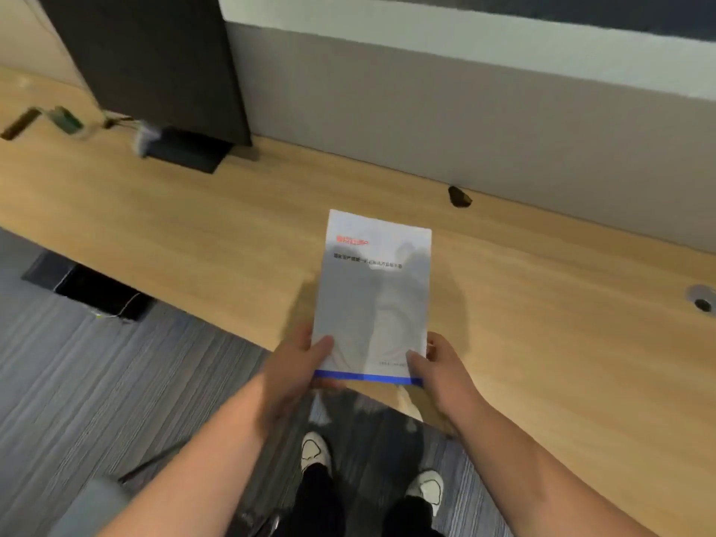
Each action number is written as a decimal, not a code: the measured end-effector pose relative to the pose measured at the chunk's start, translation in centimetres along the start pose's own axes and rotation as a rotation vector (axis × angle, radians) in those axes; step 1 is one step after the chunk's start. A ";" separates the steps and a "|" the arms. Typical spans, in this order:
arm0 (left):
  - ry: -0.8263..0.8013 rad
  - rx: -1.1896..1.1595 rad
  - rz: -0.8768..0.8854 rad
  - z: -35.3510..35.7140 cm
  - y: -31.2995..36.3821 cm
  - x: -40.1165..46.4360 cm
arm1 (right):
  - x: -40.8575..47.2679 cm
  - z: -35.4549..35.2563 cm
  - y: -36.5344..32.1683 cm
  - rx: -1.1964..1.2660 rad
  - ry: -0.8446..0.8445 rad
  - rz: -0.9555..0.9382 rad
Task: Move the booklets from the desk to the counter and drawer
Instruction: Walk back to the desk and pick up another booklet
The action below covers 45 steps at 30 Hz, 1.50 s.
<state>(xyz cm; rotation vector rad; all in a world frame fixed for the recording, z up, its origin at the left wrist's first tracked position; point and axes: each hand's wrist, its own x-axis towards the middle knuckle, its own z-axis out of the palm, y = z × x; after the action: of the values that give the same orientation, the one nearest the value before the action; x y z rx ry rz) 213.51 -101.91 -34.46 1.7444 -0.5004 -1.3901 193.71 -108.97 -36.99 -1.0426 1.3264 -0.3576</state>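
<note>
— Where's the booklet (374, 300), and how does it lie?

— Held above the front edge of the wooden desk (542, 323), cover up. Its long axis runs away from the person; the blue band is at the near end, the red print at the far end. It may be more than one booklet stacked; I cannot tell.

— The hands?

— Both grip the near end. The left hand (298, 366) clasps the near-left corner, thumb on the cover, fingers beneath. The right hand (438, 366) holds the near-right corner the same way. Both forearms reach forward from below, bare.

— Around it?

— A dark monitor (155, 60) stands on the desk far left, a grey partition (465, 122) runs along the back, and a cable hole (701, 300) sits far right. Below are striped carpet (97, 374) and the person's white shoes (315, 451).
</note>
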 end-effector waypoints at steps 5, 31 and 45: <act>0.216 -0.126 0.227 -15.2 5.5 -7.4 | -2.6 13.4 -11.3 -0.029 -0.320 -0.261; 1.171 -0.367 0.408 -75.6 8.2 -11.8 | -1.3 84.0 -32.5 -0.272 -0.946 -0.682; 1.221 -0.584 0.266 -109.4 7.1 -8.4 | 2.6 121.0 -38.7 -0.405 -1.118 -0.477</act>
<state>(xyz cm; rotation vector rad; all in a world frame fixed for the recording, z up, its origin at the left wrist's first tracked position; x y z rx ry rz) 314.37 -60.91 -19.02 1.5922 0.3223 -0.0861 316.70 -81.32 -20.92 -1.5636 0.1250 0.1754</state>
